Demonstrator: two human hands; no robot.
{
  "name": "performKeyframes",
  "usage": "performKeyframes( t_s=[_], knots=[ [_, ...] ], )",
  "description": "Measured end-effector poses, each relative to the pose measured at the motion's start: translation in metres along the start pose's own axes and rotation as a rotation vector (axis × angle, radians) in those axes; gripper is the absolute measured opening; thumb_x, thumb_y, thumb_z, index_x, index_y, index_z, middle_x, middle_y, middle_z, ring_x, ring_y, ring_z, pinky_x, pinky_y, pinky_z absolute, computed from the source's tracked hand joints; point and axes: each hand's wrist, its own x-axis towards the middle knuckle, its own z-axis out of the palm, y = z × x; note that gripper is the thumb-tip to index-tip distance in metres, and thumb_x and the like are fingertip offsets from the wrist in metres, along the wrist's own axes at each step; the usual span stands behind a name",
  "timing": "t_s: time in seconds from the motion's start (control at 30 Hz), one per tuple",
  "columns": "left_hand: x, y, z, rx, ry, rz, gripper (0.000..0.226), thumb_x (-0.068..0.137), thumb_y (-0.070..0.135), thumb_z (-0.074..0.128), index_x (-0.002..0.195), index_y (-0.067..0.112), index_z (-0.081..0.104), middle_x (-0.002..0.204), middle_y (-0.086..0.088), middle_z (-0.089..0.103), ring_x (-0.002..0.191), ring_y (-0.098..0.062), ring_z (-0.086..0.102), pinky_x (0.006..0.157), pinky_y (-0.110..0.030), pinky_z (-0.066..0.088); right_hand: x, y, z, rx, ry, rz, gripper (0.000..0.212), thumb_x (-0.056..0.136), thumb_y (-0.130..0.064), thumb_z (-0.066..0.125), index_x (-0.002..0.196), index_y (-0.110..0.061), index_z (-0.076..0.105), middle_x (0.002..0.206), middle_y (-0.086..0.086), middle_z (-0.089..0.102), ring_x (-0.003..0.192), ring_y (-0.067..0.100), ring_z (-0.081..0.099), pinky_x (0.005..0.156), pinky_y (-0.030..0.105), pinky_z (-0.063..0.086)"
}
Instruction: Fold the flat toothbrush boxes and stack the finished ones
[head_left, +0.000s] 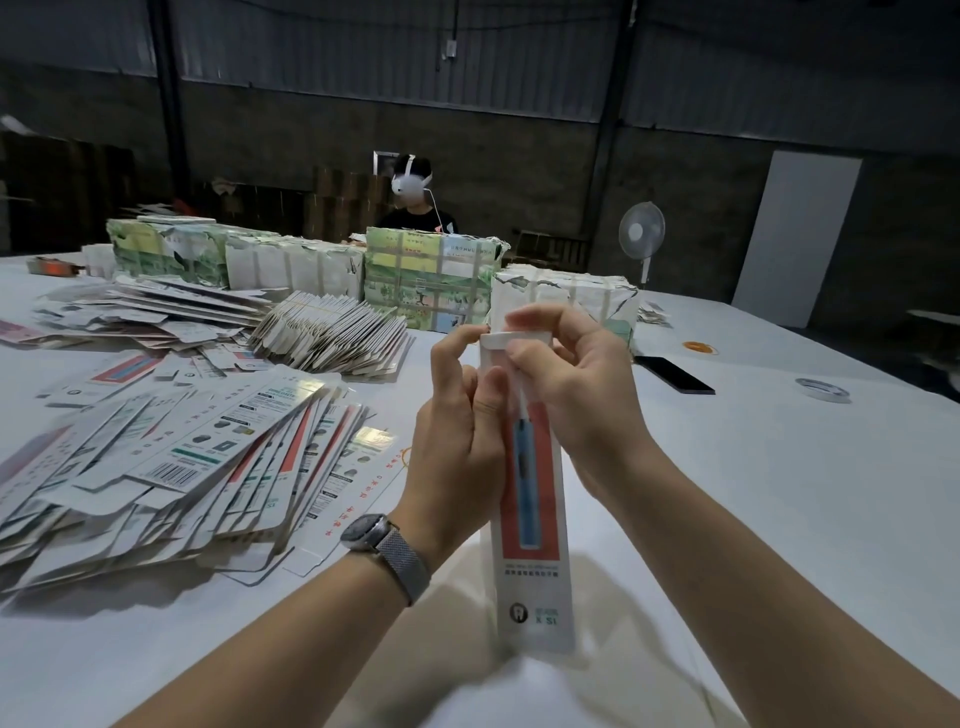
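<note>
Both hands hold the box (530, 499) upright over the worktop (753, 493): left hand (460, 415) grips its side, right hand (566, 384) pinches the top flap. Light, thin card, easily creased; best held by the edges.

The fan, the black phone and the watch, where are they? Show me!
fan (641, 229): head view, middle of its round white grille.
black phone (674, 375): head view, centre of its dark screen.
watch (365, 530): head view, its dark face on the left wrist.
</note>
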Motion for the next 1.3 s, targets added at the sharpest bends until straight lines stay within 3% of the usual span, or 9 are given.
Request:
performKeyframes(
  t_s=[0.3, 0.5, 0.77, 0.97, 1.03, 1.1, 1.17, 1.3],
  knots=[
    [-0.001, 0.002, 0.0, 0.068, 0.002, 0.063, 0.026, 0.102, 0.039, 0.036, 0.127, 0.043, 0.031, 0.085, -0.012, 0.067, 0.067, -0.029, 0.069, 0.055, -0.054, 0.055, -0.002, -0.005, 0.0, -0.036, 0.031, -0.031, 0.018, 0.09, -0.008, 0.065, 0.085, -0.026, 0.069, 0.075, 0.002, 0.071, 0.069, 0.021, 0.07, 0.06, 0.026, 0.059],
    [-0.002, 0.008, 0.003, 0.086, -0.005, 0.086, 0.033, 0.102, 0.039, 0.036, 0.133, 0.043, 0.024, 0.09, -0.016, 0.065, 0.071, -0.031, 0.07, 0.058, -0.054, 0.056, -0.005, -0.007, 0.001, 0.065, 0.006, -0.033, 0.009, 0.086, -0.019, 0.062, 0.092, -0.021, 0.067, 0.077, -0.015, 0.069, 0.075, 0.008, 0.07, 0.062, 0.02, 0.055],
    [-0.002, 0.013, 0.002, 0.12, 0.007, 0.114, 0.027, 0.103, 0.034, 0.035, 0.128, 0.039, 0.027, 0.074, -0.01, 0.057, 0.058, -0.026, 0.061, 0.05, -0.052, 0.049, -0.004, -0.011, 0.0, 0.163, -0.008, 0.049, 0.012, 0.08, -0.016, 0.059, 0.078, -0.022, 0.069, 0.074, -0.001, 0.066, 0.069, 0.013, 0.064, 0.062, 0.026, 0.055],
    [-0.001, 0.014, 0.002, 0.131, -0.005, 0.132, 0.031, 0.103, 0.033, 0.035, 0.134, 0.033, 0.03, 0.071, -0.011, 0.053, 0.055, -0.022, 0.057, 0.049, -0.049, 0.049, -0.002, -0.012, -0.001, 0.258, 0.008, 0.119, 0.016, 0.093, -0.008, 0.057, 0.092, -0.018, 0.069, 0.075, 0.0, 0.067, 0.069, 0.015, 0.065, 0.06, 0.028, 0.055],
    [-0.001, 0.013, 0.002, 0.133, -0.018, 0.123, 0.039, 0.104, 0.032, 0.035, 0.14, 0.021, 0.031, 0.072, -0.011, 0.053, 0.057, -0.023, 0.059, 0.05, -0.048, 0.051, -0.002, -0.013, -0.001, 0.261, 0.008, 0.111, 0.019, 0.095, -0.008, 0.055, 0.089, -0.018, 0.069, 0.075, 0.002, 0.067, 0.068, 0.015, 0.063, 0.059, 0.027, 0.054],
    [-0.002, 0.013, 0.002, 0.125, -0.024, 0.128, 0.045, 0.104, 0.036, 0.036, 0.143, 0.015, 0.03, 0.072, -0.008, 0.052, 0.056, -0.018, 0.059, 0.05, -0.041, 0.053, -0.001, -0.015, -0.001, 0.266, 0.01, 0.095, 0.022, 0.097, -0.008, 0.054, 0.085, -0.018, 0.07, 0.077, 0.003, 0.066, 0.069, 0.016, 0.062, 0.059, 0.027, 0.054],
    [-0.001, 0.012, 0.002, 0.11, -0.017, 0.142, 0.044, 0.103, 0.04, 0.036, 0.142, 0.02, 0.029, 0.072, -0.003, 0.049, 0.054, -0.007, 0.053, 0.049, -0.03, 0.048, 0.0, -0.016, -0.001, 0.251, 0.005, 0.074, 0.023, 0.097, -0.007, 0.053, 0.085, -0.017, 0.069, 0.08, 0.004, 0.065, 0.073, 0.019, 0.061, 0.062, 0.029, 0.053],
    [0.0, 0.011, 0.002, 0.104, -0.009, 0.144, 0.04, 0.103, 0.032, 0.038, 0.142, 0.026, 0.028, 0.069, 0.006, 0.044, 0.052, -0.004, 0.051, 0.049, -0.02, 0.041, -0.001, -0.016, -0.001, 0.217, 0.008, 0.055, 0.021, 0.099, -0.008, 0.053, 0.088, -0.017, 0.068, 0.082, 0.001, 0.066, 0.076, 0.018, 0.062, 0.066, 0.03, 0.055]
  ],
)
